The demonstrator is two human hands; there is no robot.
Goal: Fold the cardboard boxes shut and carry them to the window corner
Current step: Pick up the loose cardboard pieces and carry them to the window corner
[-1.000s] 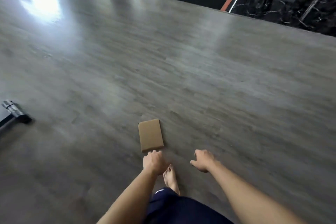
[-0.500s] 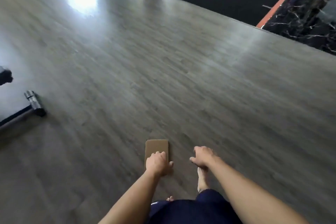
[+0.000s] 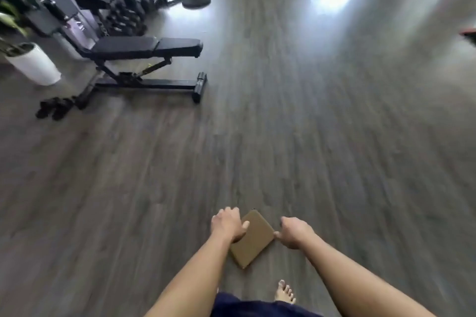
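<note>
A small flat brown cardboard box (image 3: 253, 239), folded shut, hangs above the grey wooden floor in front of me. My left hand (image 3: 226, 224) grips its left edge, thumb on top and fingers curled underneath. My right hand (image 3: 296, 233) hovers just to the right with its fingers loosely curled. Its thumb tip lies by the box's right corner, and I cannot tell whether it touches. My bare foot (image 3: 284, 293) stands on the floor below the box.
A black weight bench (image 3: 144, 47) stands at the left, with a rack of dumbbells (image 3: 121, 15) and a weight plate (image 3: 197, 0) behind it. A white planter (image 3: 33, 64) and a dark pair of shoes (image 3: 54, 108) sit at the far left. Window glare brightens the floor ahead.
My view has swung round from the dark mat to the gym gear. The box has turned diagonal in my left hand, and my right hand has come close to its corner.
</note>
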